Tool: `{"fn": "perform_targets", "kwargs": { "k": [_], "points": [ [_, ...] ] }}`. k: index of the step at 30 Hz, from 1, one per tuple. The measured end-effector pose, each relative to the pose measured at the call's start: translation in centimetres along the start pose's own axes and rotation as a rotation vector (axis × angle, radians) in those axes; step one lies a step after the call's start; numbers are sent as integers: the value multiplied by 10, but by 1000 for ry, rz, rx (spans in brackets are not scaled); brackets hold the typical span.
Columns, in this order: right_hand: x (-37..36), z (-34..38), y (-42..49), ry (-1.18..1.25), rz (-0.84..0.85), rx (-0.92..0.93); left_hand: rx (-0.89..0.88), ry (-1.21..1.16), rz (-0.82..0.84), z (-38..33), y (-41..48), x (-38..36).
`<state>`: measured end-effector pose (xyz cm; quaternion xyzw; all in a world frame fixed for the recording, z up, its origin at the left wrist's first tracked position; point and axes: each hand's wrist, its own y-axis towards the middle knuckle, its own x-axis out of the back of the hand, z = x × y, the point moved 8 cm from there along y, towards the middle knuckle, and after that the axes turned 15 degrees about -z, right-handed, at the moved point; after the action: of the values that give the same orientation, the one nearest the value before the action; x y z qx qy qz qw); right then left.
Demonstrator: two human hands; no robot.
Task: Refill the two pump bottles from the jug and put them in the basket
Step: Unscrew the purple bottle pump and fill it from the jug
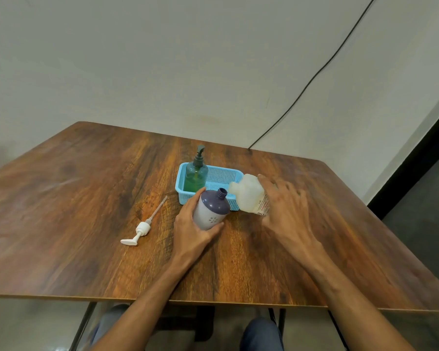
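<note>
Wood-grain counter stands against a pale wall, with a black cable running down behind it. A blue basket sits near the middle, and a green pump bottle stands upright in its left end. Just in front of the basket, the left hand grips a purple-and-white bottle, fingers wrapped round its body; the bottle has no pump and its open neck tilts right. The right hand holds a white jug, fingers spread round it. The jug is tipped left, its mouth just beside the bottle's neck. A white pump lies on the counter, left of the left hand.
</note>
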<state>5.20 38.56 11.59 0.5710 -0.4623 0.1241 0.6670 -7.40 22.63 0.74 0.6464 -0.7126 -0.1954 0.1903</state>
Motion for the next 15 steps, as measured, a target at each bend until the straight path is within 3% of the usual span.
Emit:
{"fn": "perform_targets", "kwargs": {
  "k": [8,15],
  "points": [
    [-47,-19,-36,710,-4,-470,44,-59,34,-1,-2,-3],
    [-68,-11,-63,945,-87,-650,78,-99,49,-3,-3,-3]
  ]
}}
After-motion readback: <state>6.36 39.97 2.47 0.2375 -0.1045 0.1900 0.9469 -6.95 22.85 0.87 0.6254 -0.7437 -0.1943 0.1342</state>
